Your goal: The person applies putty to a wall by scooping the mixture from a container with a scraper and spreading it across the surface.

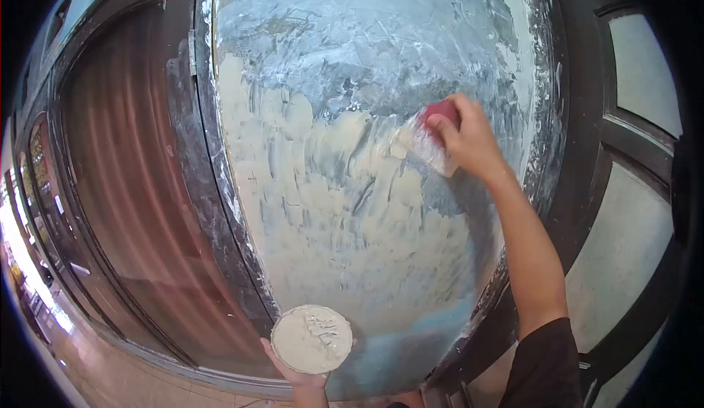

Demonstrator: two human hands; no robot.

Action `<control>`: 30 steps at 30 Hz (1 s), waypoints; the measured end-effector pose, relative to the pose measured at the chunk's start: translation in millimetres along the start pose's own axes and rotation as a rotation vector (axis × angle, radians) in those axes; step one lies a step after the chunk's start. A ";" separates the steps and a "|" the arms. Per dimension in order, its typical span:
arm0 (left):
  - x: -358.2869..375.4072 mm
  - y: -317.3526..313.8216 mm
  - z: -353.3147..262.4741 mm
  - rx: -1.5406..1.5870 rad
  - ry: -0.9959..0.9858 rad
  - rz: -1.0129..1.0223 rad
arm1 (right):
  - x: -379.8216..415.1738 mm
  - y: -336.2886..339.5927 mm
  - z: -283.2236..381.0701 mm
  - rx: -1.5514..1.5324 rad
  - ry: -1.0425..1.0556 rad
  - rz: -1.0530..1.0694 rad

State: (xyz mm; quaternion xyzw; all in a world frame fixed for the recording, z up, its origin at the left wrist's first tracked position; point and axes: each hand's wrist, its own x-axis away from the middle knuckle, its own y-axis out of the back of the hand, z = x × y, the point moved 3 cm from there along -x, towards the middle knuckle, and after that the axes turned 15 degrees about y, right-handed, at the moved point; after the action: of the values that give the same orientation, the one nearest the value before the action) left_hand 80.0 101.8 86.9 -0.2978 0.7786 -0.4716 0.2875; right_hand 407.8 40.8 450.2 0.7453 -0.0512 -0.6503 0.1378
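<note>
My right hand (469, 136) grips a red scraper (438, 133) smeared with pale paste and holds it against the wall panel (367, 217), right of its middle. Cream paste in uneven streaks covers the panel's middle and lower part. Above it the surface is blue-grey with white smears. Low in the view, my left hand (297, 375) supports a round container (312, 338) of cream paste from below, its fingers wrapped round the sides. The paste in it has rough marks on top.
A brown-framed door or window with a reddish curtain (136, 158) is at the left. Dark frames with pale panels (623, 246) stand at the right. A tiled floor (139, 379) shows at the lower left, and bright daylight at the far left edge.
</note>
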 end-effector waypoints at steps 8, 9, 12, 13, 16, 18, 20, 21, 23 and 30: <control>2.9 0.0 -1.4 0.048 0.024 0.024 | 10.3 3.3 -10.3 -0.223 -0.153 0.079; 2.4 0.2 -1.4 0.047 0.023 0.027 | 13.5 1.2 -4.9 -0.223 -0.151 0.076; -0.5 3.2 -1.2 0.094 0.016 -0.020 | 17.9 -3.6 6.2 -0.104 -0.180 0.127; -1.5 1.6 -1.0 0.045 0.026 0.014 | 16.9 -4.4 5.8 -0.106 -0.178 0.126; -0.1 -4.8 -1.0 0.010 0.030 0.037 | 7.9 -8.7 -10.5 -0.035 -0.139 0.009; 2.4 -6.1 -1.3 0.022 0.030 0.028 | 1.4 -3.0 -18.5 -0.165 -0.211 -0.026; 6.2 -4.2 -1.6 0.071 0.014 0.004 | 2.6 8.7 -7.8 -0.306 -0.266 -0.016; 7.4 -3.6 -1.6 0.074 0.016 0.004 | 5.4 6.8 -10.8 -0.304 -0.265 -0.013; 10.4 -3.1 -3.5 0.119 0.001 0.050 | 11.1 1.7 -19.3 -0.340 -0.193 -0.035; 17.6 -21.0 -5.3 -0.019 0.008 0.064 | 10.0 8.9 -26.2 -0.541 -0.213 0.146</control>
State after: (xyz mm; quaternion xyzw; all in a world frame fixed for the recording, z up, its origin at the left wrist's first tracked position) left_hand 68.6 83.9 105.0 -0.2736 0.7933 -0.4559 0.2967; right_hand 436.0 33.3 446.1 0.6036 0.0560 -0.7031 0.3717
